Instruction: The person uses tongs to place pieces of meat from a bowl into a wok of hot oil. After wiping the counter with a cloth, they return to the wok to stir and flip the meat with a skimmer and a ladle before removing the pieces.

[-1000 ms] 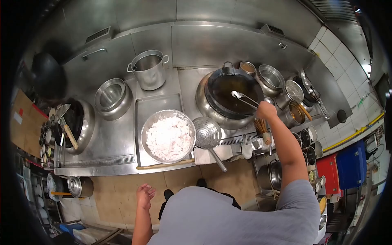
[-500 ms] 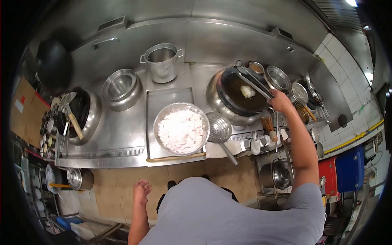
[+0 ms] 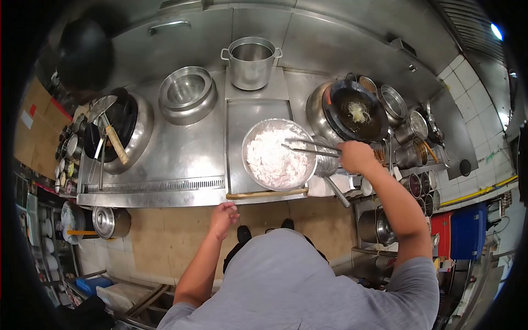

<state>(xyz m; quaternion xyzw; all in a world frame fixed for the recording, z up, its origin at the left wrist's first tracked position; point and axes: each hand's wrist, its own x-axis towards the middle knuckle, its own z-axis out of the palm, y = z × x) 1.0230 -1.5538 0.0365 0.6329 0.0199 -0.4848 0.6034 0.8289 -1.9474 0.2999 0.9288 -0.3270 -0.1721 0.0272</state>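
Slim steel tongs (image 3: 309, 149) over round metal bowl (image 3: 248, 144)

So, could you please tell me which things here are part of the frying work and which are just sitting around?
In use:
right hand
tongs
bowl of white pieces
wok of oil

Lying about:
stock pot
empty steel basin
strainer
left wok with ladles
left hand, free

Metal tongs (image 3: 308, 149) lie level, tips over white pieces; steel bowl (image 3: 248, 144) brimful.
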